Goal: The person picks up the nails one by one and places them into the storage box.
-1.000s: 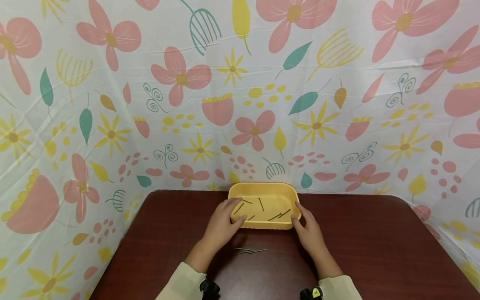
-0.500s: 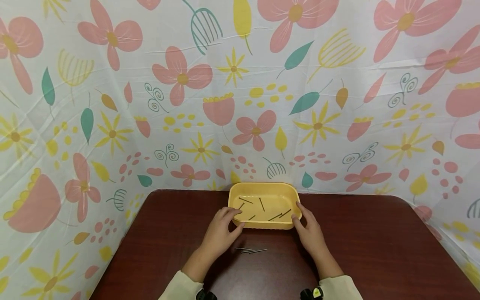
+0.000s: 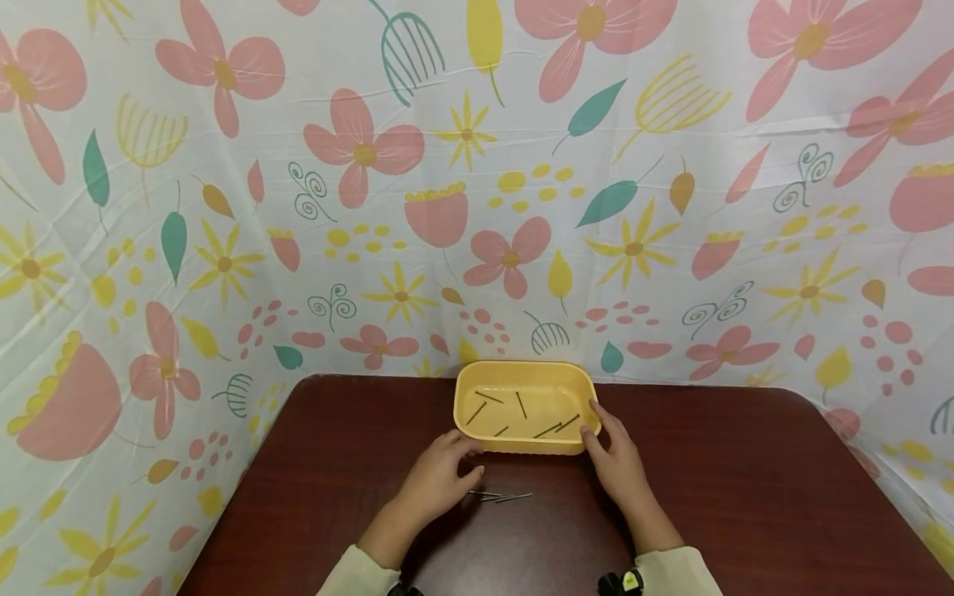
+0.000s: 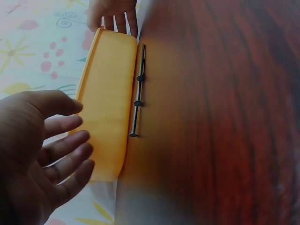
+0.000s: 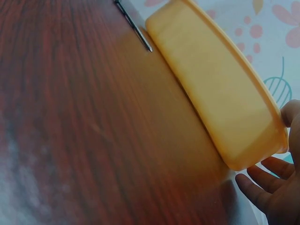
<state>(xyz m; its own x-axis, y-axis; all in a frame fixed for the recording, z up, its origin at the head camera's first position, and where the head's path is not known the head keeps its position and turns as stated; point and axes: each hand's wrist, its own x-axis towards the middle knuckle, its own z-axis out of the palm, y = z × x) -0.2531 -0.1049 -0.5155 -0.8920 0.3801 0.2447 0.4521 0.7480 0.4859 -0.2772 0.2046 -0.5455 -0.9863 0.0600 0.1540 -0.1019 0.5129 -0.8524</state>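
Observation:
A yellow plastic tray [image 3: 531,446] stands at the far edge of the table, with several nails [image 3: 521,406] lying scattered inside. Its right end is held by my right hand [image 3: 620,470], thumb at the rim and fingers along the side. My left hand [image 3: 435,478] lies near the tray's front left corner, fingers loosely bent and holding nothing. Close to that thumb, a few loose nails [image 3: 508,498] lie on the table in front of the tray. The left wrist view shows these nails [image 4: 137,104] in a line beside the tray wall, their heads visible.
The dark reddish-brown wooden table [image 3: 745,488] spreads out on both sides of the tray. Right behind it hangs a white cloth [image 3: 440,281] printed with pink, yellow and green flowers and leaves, which also runs along both sides.
My left hand has let go of the tray's left side and moved down toward the loose nails. The right hand stays on the tray, which has hardly moved.

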